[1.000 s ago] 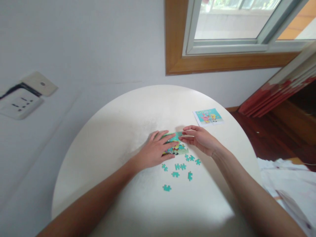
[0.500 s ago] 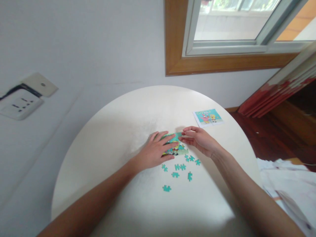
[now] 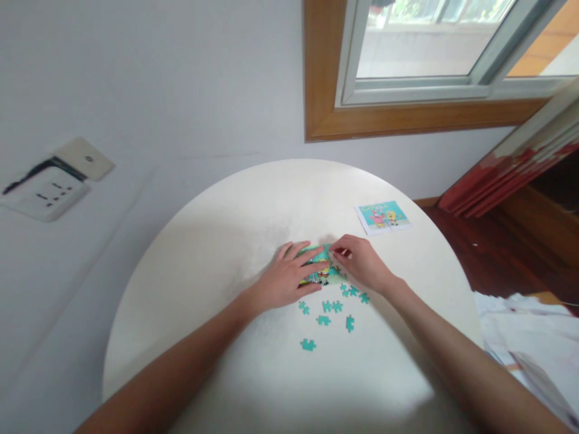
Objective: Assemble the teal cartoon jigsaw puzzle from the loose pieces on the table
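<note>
A partly joined jigsaw puzzle (image 3: 335, 279) with a cartoon picture lies on the white round table (image 3: 181, 271). My left hand (image 3: 287, 277) rests flat over its left side with fingers spread, covering much of the picture. At the puzzle's upper right edge, the thumb and fingers of my right hand (image 3: 362, 259) are pinched together on a puzzle piece, mostly hidden by the fingers. Several loose teal puzzle pieces (image 3: 323, 320) are scattered nearer to me, below the puzzle. One lone piece (image 3: 308, 345) lies closest to me.
A picture card (image 3: 383, 217) with two cartoon figures lies at the table's back right. Behind the table are a wall with a socket (image 3: 49, 193) and a wood-framed window (image 3: 407, 120). Papers (image 3: 534, 349) are piled beyond the right edge, near a red curtain (image 3: 484, 175).
My right hand's fingers have gone from loosely parted to a pinch, turning down at the puzzle's upper right edge. The left hand stays flat on the puzzle. The view has shifted slightly.
</note>
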### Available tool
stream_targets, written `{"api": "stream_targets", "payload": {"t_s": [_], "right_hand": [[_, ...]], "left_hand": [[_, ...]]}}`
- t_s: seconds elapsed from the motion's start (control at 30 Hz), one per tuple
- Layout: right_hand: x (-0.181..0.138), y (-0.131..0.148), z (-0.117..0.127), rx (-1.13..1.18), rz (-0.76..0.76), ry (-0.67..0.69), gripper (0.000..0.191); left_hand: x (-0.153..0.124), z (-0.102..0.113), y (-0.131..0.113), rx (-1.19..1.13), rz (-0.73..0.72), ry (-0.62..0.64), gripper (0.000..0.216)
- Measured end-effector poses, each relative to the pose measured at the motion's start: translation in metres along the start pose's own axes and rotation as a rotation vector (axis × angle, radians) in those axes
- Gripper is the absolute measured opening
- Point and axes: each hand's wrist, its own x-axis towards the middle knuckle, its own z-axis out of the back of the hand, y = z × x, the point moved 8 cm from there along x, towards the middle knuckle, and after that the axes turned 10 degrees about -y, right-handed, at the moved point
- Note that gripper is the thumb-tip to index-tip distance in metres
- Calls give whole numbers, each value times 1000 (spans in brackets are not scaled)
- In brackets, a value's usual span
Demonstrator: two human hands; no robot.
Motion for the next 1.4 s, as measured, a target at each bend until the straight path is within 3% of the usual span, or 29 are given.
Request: {"api": "stream_targets", "payload": {"t_s": [0.17,0.37,0.67,1.07,1.4], "right_hand": [[-1,28,-11,-406,406,252,16],[-2,30,-23,-582,584,344,14],[-3,27,-30,-680,676,391,11],[-6,23,-27,-557,695,340,21],[3,10,-20,-309,485,208,27]], "left_hand": [[0,0,0,-8,0,-5,52],[0,0,1,-17,0,-11,51],[0,2,0,-25,7,-9,48],[0,1,0,-23,7,-17,48],[-1,2,0,-18,13,-31,48]]}}
